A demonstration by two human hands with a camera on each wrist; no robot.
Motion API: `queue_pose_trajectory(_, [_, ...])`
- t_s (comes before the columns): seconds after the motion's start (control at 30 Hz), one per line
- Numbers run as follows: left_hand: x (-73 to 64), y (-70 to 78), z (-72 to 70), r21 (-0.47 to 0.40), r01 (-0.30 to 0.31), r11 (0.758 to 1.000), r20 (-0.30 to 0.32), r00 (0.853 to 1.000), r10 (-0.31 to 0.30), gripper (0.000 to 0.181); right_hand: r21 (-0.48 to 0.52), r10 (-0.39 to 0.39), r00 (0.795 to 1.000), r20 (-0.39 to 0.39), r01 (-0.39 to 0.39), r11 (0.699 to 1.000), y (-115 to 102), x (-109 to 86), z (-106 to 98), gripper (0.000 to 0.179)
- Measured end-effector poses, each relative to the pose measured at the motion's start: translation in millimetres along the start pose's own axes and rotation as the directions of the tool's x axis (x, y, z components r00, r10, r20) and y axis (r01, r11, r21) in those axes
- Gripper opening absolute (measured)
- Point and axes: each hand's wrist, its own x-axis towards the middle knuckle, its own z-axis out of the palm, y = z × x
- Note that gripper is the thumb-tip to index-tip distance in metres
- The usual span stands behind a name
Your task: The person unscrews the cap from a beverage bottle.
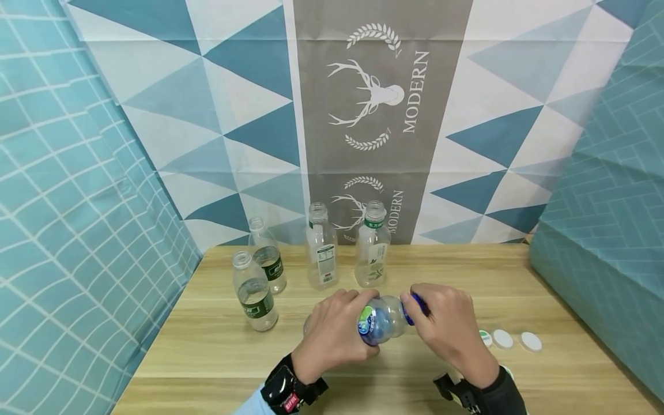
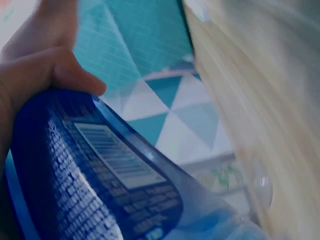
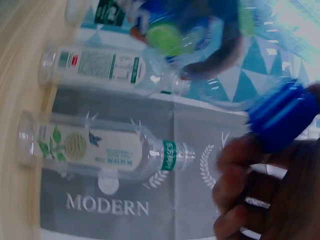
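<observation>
My left hand (image 1: 337, 328) grips a clear plastic bottle (image 1: 394, 317) with a blue and green label, tilted on its side above the table. In the left wrist view the blue label (image 2: 125, 170) with its barcode fills much of the picture. At the bottle's neck end, my right hand (image 1: 448, 323) pinches a blue cap (image 1: 417, 309). That cap (image 3: 282, 117) also shows between thumb and fingers in the right wrist view. Blur there hides whether it still sits on the neck. The bottle's base is mostly behind my left hand.
Two capless bottles with dark green labels, a front one (image 1: 256, 302) and a back one (image 1: 270, 262), stand at left. Two taller capless bottles, one left (image 1: 323, 253) and one right (image 1: 372, 253), stand behind my hands. Several white caps (image 1: 531, 342) lie at right on the wooden table (image 1: 207, 369).
</observation>
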Motion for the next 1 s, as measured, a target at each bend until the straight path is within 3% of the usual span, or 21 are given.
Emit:
queue_pose_trajectory(0.07, [-0.8,-0.5,1.6,0.095,-0.013,0.995,-0.043,0.999,0.017,0.086,0.0,0.099,0.994,0.053,-0.099,0.995,-2.4,0.3,-0.5,0.046])
queue_pose_trajectory(0.13, [-1.8,-1.2,3.5,0.176,-0.024,0.984,-0.092,0.995,0.041,0.087,-0.007,0.208,0.974,0.095,-0.208,0.978,-4.7,0.9,0.1,0.05])
queue_pose_trajectory(0.2, [-2.1,-2.2,5.3,0.254,-0.032,0.967,-0.148,0.986,0.072,0.086,-0.033,0.318,0.935,0.153,-0.317,0.948,-7.2,2.3,0.4,0.057])
queue_pose_trajectory(0.3, [-1.7,-4.6,7.5,0.326,-0.036,0.945,-0.21,0.972,0.109,0.083,-0.073,0.44,0.86,0.259,-0.437,0.897,-9.6,4.9,-0.6,0.067])
queue_pose_trajectory(0.37, [-1.2,-5.8,7.5,0.333,-0.036,0.942,-0.215,0.97,0.113,0.082,-0.073,0.463,0.835,0.297,-0.464,0.883,-10.0,5.5,-0.2,0.069])
queue_pose_trajectory(0.43, [-1.1,-6.8,6.8,0.294,-0.037,0.955,-0.191,0.977,0.097,0.085,-0.052,0.423,0.856,0.297,-0.428,0.902,-8.8,4.6,0.8,0.066])
queue_pose_trajectory(0.57, [-1.9,-7.9,3.4,0.115,-0.015,0.993,-0.098,0.995,0.026,0.089,0.012,0.184,0.964,0.191,-0.19,0.982,-2.7,0.5,1.5,0.049])
queue_pose_trajectory(0.63, [-2.1,-7.9,1.8,0.044,0.001,0.999,-0.066,0.998,0.002,0.087,0.045,0.063,0.99,0.129,-0.069,0.997,1.0,-0.8,0.4,0.041])
queue_pose_trajectory(0.7, [-2.3,-7.7,0.9,0.016,0.009,1.0,-0.059,0.998,-0.008,0.086,0.079,-0.013,0.996,0.089,0.006,0.997,3.6,-1.1,-0.9,0.034])
queue_pose_trajectory(0.8, [-2.3,-7.8,1.7,0.039,0.006,0.999,-0.081,0.997,-0.003,0.087,0.108,-0.036,0.997,0.066,0.028,0.994,5.2,-0.9,-1.7,0.027])
queue_pose_trajectory(0.9, [-2.0,-8.5,3.8,0.098,-0.003,0.995,-0.121,0.993,0.014,0.09,0.088,0.011,0.998,0.054,-0.016,0.996,3.8,-0.3,0.6,0.029])
queue_pose_trajectory(1.0, [-1.8,-9.2,6.1,0.172,-0.01,0.985,-0.169,0.985,0.039,0.09,0.038,0.113,0.992,0.06,-0.116,0.993,0.3,0.5,4.0,0.036])
